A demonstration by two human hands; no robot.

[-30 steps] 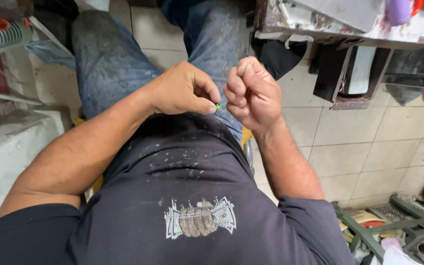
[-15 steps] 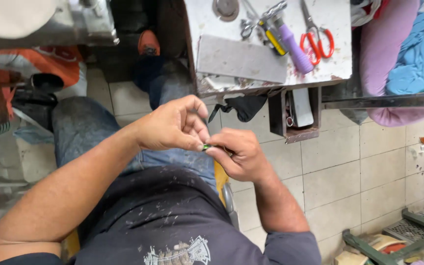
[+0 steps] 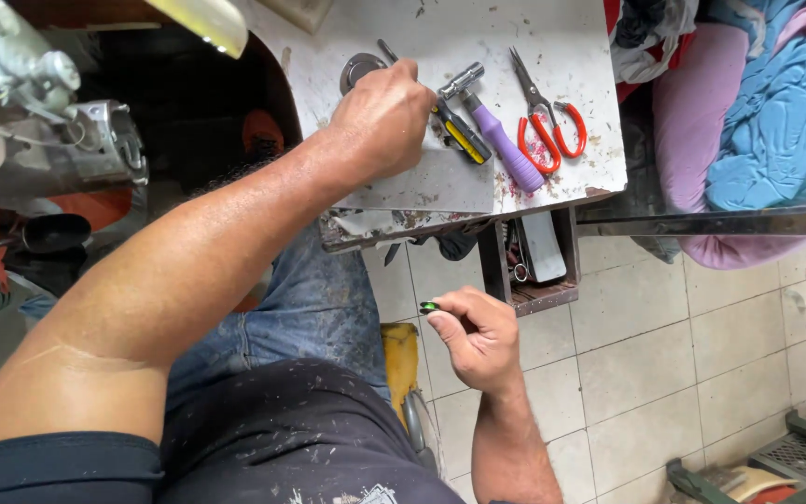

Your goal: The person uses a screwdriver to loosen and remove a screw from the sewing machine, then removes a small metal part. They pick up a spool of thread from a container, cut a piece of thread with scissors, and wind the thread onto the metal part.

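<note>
Hands: left hand point(image 3: 380, 117) reaches up onto the white worktable point(image 3: 571, 28) — fingers curled over a black-and-yellow tool point(image 3: 459, 133) near the table's middle, touching it; whether it is gripped cannot be told.
Right hand: right hand point(image 3: 478, 336) low, below the table's front edge, closed in a pinch on a small green piece point(image 3: 429, 306) between thumb and forefinger.
Green piece: off the table, over the tiled floor point(image 3: 664, 355), just beside the person's knee.
Table, right side: purple-handled tool point(image 3: 506, 145) just beside the black-and-yellow one; red-handled scissors point(image 3: 548, 112) near the right edge, lying flat.
Table, far edge: round metal disc point(image 3: 358, 70) — partly hidden by the left hand.
Under front edge: small open drawer point(image 3: 534, 271) hanging below.
</note>
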